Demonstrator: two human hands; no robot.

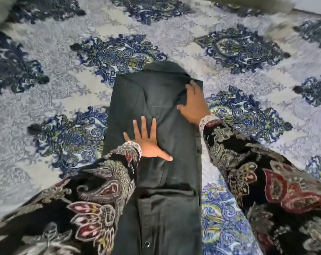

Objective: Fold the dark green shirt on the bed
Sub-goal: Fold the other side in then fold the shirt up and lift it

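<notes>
— Where is the dark green shirt seen?
— Mid-bed, pressed under the flat, spread left hand and right hand at one o'clock.
— Handling?
— Soft, limp; best gripped at the hem, it is judged.

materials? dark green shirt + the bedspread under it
Dark green shirt: looks like matte woven cotton or a blend; soft creases, stitched placket, dark button. Bedspread: printed fabric, likely quilted or embossed; raised grey texture between blue paisley medallions. Fibre not certain for either.
</notes>
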